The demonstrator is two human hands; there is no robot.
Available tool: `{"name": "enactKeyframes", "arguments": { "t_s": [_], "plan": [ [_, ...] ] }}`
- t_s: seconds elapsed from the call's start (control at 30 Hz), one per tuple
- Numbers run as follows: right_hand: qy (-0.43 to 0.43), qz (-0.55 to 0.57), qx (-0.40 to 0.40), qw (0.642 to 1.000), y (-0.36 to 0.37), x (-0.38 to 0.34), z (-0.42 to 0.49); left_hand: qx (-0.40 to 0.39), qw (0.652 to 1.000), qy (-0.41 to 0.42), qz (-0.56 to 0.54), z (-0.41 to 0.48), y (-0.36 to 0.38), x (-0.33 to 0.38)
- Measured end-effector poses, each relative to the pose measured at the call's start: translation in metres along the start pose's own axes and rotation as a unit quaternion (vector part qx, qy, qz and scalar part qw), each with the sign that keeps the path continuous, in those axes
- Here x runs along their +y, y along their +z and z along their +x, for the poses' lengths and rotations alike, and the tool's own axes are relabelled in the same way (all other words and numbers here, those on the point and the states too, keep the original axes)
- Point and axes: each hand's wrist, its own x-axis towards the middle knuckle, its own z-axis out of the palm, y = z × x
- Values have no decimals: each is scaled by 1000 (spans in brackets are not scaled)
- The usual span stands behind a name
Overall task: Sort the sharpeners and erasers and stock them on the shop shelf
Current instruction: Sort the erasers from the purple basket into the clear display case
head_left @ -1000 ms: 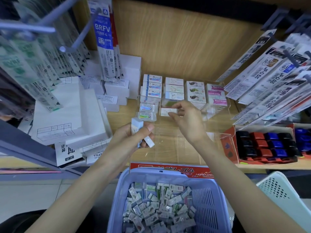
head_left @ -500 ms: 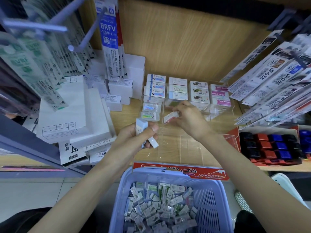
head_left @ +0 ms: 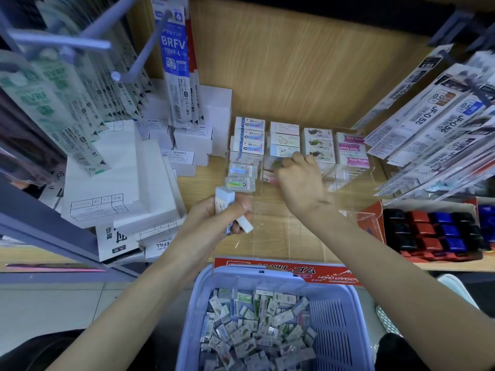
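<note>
Since half a second ago the right hand (head_left: 297, 180) has pushed deeper into the clear tray (head_left: 356, 178), carrying its eraser (head_left: 267, 179) up to the second column at frame centre. Its fingers pinch the eraser, which is mostly hidden, so this placement looks nearly done. The left hand (head_left: 214, 223) clenches more erasers (head_left: 224, 199) just below. Loose stock fills the basket (head_left: 345, 317) at the bottom. Readable are "BRFV 10MF-L" on a refill (head_left: 173, 49) upper left, "Hard Eraser" on pink boxes (head_left: 351, 148), and "JF-0.5" on packs (head_left: 450, 121) at right.

"BRFV 10MF-L" is read on blue pack (head_left: 174, 62) above left hand (head_left: 214, 223); "Hard Eraser" on pink erasers (head_left: 353, 149) beside right hand (head_left: 300, 183).
</note>
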Motion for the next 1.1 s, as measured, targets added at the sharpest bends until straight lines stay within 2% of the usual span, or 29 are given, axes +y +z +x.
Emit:
{"name": "enactKeyframes", "arguments": {
  "t_s": [0.17, 0.43, 0.5, 0.7, 0.77, 0.8, 0.83, 0.87, 0.93, 0.97, 1.0, 1.03, 1.1],
  "plan": [
    [-10, 29, 3, 1000, 4, 6, -4, 5, 999, -12, -36, 2, -2, -2],
    [-96, 154, -87, 980, -5, 18, -3, 14, 1000, 2, -28, 3, -4, -1],
    [-82, 185, -95, 975, 0, 19, -6, 15, 1000, -1, -25, 3, -4, 0],
    [-65, 181, -111, 975, 5, 15, -9, 5, 1000, 4, -12, 3, -5, -3],
    [-41, 235, -71, 969, -8, 19, -23, 3, 1000, 9, -9, 3, -5, -3],
    [-15, 294, -46, 955, -17, 20, -35, 1, 1000, 10, -10, 3, -4, -3],
    [13, 381, -39, 924, -28, 19, -49, -2, 1000, 10, -12, 3, -3, -3],
    [28, 482, -58, 874, -38, 15, -65, -6, 1000, 10, -16, 3, -1, -4],
    [15, 651, -144, 745, -58, 2, -96, -18, 1000, 8, -19, 3, 3, -5],
    [17, 705, -171, 688, -62, -5, -108, -25, 1000, 8, -8, 2, 5, -6],
    [33, 741, -173, 648, -62, -11, -117, -35, 999, 8, 8, 2, 8, -6],
    [60, 760, -155, 629, -59, -16, -122, -44, 999, 8, 18, 1, 11, -7],
    [108, 763, -100, 629, -56, -20, -125, -60, 998, 3, 11, -2, 17, -8]
  ]
}}
